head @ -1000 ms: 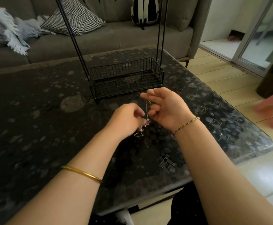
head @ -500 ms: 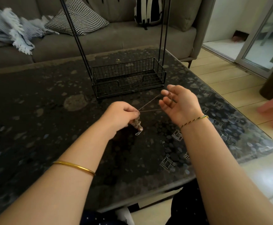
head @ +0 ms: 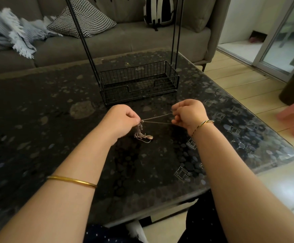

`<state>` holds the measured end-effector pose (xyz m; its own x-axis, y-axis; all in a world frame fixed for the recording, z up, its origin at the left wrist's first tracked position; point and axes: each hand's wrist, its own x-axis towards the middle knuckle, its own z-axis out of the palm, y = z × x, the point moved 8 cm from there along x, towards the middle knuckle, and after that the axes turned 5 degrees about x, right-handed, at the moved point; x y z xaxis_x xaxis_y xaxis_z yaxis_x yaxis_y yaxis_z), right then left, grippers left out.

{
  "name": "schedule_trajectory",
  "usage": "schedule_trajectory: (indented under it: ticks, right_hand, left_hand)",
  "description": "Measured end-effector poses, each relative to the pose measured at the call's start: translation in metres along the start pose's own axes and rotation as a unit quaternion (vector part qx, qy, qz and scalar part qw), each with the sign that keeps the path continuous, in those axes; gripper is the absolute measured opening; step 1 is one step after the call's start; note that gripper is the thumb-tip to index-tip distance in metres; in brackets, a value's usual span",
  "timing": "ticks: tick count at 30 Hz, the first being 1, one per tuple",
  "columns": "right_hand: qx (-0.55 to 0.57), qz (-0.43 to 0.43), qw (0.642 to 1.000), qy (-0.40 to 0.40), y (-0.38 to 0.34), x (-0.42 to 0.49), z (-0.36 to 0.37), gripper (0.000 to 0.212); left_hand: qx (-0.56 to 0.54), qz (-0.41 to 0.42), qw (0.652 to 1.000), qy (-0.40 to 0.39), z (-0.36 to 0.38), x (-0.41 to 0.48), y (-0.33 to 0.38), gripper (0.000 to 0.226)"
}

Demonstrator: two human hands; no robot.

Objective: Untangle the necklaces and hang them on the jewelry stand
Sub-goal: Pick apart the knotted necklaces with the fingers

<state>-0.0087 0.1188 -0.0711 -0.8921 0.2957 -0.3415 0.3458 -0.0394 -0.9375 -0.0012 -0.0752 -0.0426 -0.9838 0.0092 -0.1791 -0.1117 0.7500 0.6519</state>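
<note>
A tangled bunch of necklaces (head: 142,133) is held above a dark, pebble-patterned table (head: 37,128), just in front of the jewelry stand (head: 139,81). The top of the bunch is pinched between the thumb and curled fingers of the left hand (head: 120,120), and the knotted chains and a small pendant are left hanging below it, close to the table surface; whether they touch it cannot be told. Two thin chain strands (head: 157,119) are drawn out nearly level from that pinch to the right hand (head: 189,114), where they are gripped by curled fingers. The two hands are kept apart, with the strands stretched taut between them. A gold bangle (head: 71,181) is worn on the left forearm and a twisted cord bracelet (head: 204,124) on the right wrist. The stand is seen as a black wire basket with thin upright rods, placed on the table beyond the hands. Behind the table, a grey sofa (head: 125,39) is seen, with a checked cushion (head: 83,20) and a fringed blanket (head: 9,35) on it.
</note>
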Motion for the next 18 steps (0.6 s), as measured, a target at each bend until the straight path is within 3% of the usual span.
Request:
schedule_trajectory:
  ticks: [3, 7, 13, 18]
  right_hand:
    - [-0.108, -0.061, 0.992, 0.018, -0.006, 0.0, -0.001, 0.026]
    - [-0.288, -0.18, 0.939, 0.047, -0.024, -0.013, 0.005, 0.019]
    - [-0.212, -0.207, 0.951, -0.089, -0.028, -0.037, 0.024, 0.013]
    - [-0.214, -0.202, 0.948, -0.121, -0.026, -0.04, 0.028, 0.01]
  left_hand:
    - [-0.074, -0.023, 0.996, -0.032, 0.006, 0.0, -0.002, 0.015]
    - [-0.127, -0.041, 0.99, -0.048, 0.011, 0.003, -0.003, 0.016]
    - [-0.175, -0.039, 0.982, -0.058, 0.012, 0.003, 0.001, 0.018]
    - [-0.189, -0.028, 0.979, -0.068, 0.014, 0.001, 0.006, 0.018]
